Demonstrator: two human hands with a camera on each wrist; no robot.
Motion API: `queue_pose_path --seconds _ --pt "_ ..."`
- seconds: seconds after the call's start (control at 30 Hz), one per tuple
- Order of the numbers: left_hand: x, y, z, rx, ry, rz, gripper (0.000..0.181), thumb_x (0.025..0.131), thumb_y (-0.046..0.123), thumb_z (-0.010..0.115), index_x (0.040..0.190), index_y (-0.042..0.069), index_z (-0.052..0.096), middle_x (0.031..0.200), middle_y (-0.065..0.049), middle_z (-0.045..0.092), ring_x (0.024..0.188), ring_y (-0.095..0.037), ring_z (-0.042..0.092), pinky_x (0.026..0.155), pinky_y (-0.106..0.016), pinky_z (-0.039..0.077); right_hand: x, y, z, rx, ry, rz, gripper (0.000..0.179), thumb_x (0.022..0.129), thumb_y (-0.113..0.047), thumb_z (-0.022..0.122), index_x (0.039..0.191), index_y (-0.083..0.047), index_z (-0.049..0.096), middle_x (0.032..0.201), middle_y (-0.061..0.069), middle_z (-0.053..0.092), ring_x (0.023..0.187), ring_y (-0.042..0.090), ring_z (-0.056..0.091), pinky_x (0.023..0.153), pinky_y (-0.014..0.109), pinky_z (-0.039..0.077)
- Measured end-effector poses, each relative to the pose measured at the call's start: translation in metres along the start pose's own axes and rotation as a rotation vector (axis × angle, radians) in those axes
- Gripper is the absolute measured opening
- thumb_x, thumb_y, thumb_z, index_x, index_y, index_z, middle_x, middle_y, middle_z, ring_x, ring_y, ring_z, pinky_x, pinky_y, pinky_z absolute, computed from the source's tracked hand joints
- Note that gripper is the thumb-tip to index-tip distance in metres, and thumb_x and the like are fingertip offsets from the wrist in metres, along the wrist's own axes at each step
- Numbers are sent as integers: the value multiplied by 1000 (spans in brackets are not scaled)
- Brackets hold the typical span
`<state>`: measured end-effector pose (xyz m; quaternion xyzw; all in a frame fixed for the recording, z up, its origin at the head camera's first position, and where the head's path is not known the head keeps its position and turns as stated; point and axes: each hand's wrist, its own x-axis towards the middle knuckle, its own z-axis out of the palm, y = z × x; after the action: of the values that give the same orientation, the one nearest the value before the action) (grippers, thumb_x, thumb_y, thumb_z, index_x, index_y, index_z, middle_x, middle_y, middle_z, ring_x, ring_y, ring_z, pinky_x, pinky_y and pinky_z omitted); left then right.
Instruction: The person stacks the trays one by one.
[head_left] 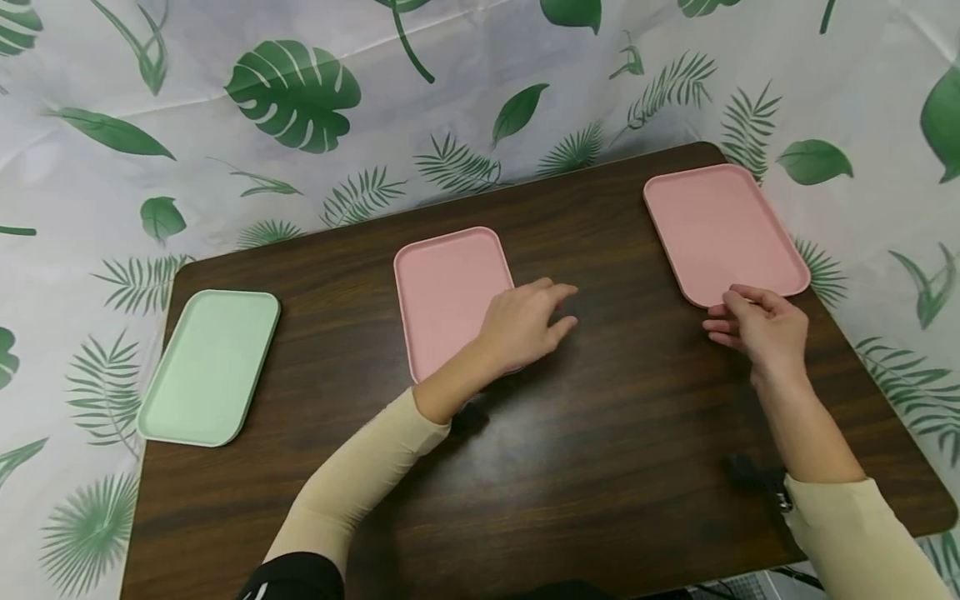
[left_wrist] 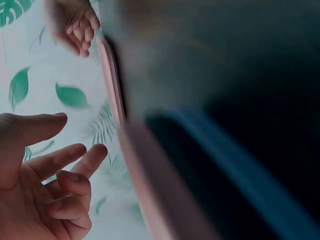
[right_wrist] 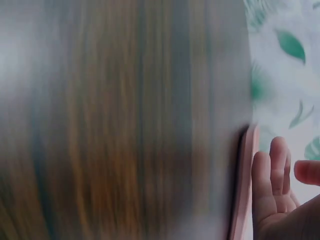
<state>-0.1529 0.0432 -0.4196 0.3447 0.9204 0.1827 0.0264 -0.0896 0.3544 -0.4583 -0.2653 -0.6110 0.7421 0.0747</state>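
My left hand (head_left: 525, 323) is above the right side of the middle pink tray (head_left: 446, 292), its fingers loosely bent and holding nothing. In the left wrist view the thumb of the left hand (left_wrist: 50, 185) stands apart from the fingers. My right hand (head_left: 765, 329) is at the near edge of the right pink tray (head_left: 723, 229). The right wrist view shows the fingers of this right hand (right_wrist: 280, 195) fairly straight beside a pink tray rim (right_wrist: 244, 180), the thumb apart. Whether they touch that tray, I cannot tell. Both pink trays lie flat with nothing seen on them.
A pale green tray (head_left: 210, 367) lies at the left of the dark wooden table (head_left: 585, 475). A leaf-printed cloth (head_left: 450, 100) hangs behind the table's far edge. Cables and a grey object (head_left: 738, 586) show below the near edge at the right.
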Motion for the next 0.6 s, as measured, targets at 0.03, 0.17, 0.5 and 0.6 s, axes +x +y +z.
queue_pose_path --seconds 0.03,0.17,0.5,0.6 --pt "3 5 5 2 -22 5 43 94 38 64 132 18 62 98 5 64 73 -7 58 57 -25 45 3 -2 -5 16 18 4 26 91 -11 70 114 0 62 71 6 72 56 19 70 52 31 55" --pt "15 23 21 -14 -114 6 50 94 42 63 138 18 58 102 6 63 79 -7 60 58 -25 47 12 -9 -20 47 71 24 23 91 -11 69 111 -4 62 70 5 71 54 19 69 51 31 55" --pt "50 46 59 -175 -305 -95 65 96 48 58 150 17 42 109 10 60 92 -4 56 67 -22 46 25 -7 -46 16 228 49 33 94 -12 64 125 -10 52 68 0 70 52 16 68 48 27 53" --pt "61 55 66 -182 -330 -116 67 96 50 57 151 16 39 109 10 58 92 -4 56 65 -21 46 28 -5 -50 13 248 40 41 94 -12 64 133 -8 50 68 1 70 51 16 68 46 28 53"
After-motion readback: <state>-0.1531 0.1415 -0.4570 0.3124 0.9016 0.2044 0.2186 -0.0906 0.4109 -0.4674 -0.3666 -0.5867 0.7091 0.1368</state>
